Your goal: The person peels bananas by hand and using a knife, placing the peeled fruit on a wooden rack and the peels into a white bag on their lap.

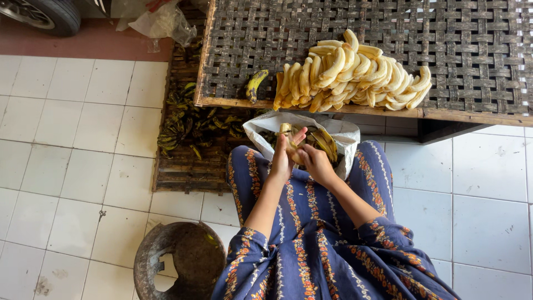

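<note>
My left hand (282,158) and my right hand (315,161) meet over my lap and hold one banana (291,145) between them, its peel partly pulled away. Just beyond my hands a white plastic bag (345,136) holds several banana peels. On the woven bamboo tray (472,61) ahead lies a pile of peeled yellow bananas (350,72), and a single unpeeled greenish banana (255,85) rests to the left of the pile.
Bunches of dark unpeeled bananas (186,125) lie on a wooden slatted pallet (183,175) to my left. A round dark metal pot (177,261) stands on the white tiled floor near my left knee. A tyre (47,14) and a clear plastic bag (158,22) sit at the top left.
</note>
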